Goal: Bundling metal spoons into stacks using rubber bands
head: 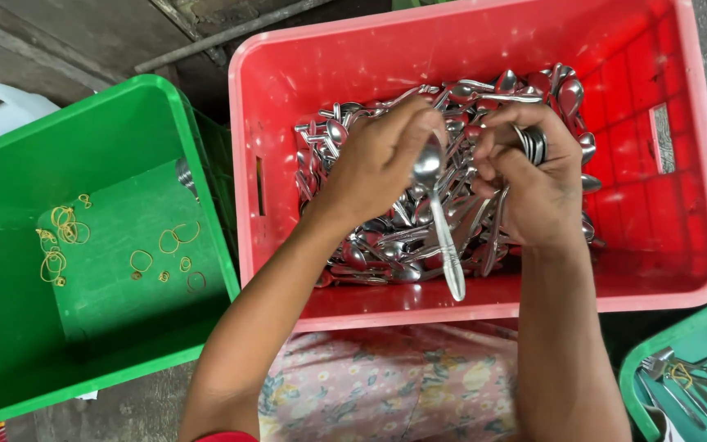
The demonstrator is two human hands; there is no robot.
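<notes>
A red plastic crate [681, 205] holds a heap of steel spoons [386, 245]. Over the heap, my left hand [374, 160] pinches one spoon [443, 237] by its bowl, handle hanging down toward me. Close beside it, my right hand [533, 180] is closed around a stack of spoons [533, 141] whose bowls show at its top. The fingertips of both hands nearly meet above the pile.
A green crate [100, 327] on the left holds several loose yellow rubber bands [63, 233]. A second green tub [673, 344] at lower right contains a few banded spoons [697, 376]. A white plastic jug [2, 110] sits far left. Floral cloth [386, 385] covers my lap.
</notes>
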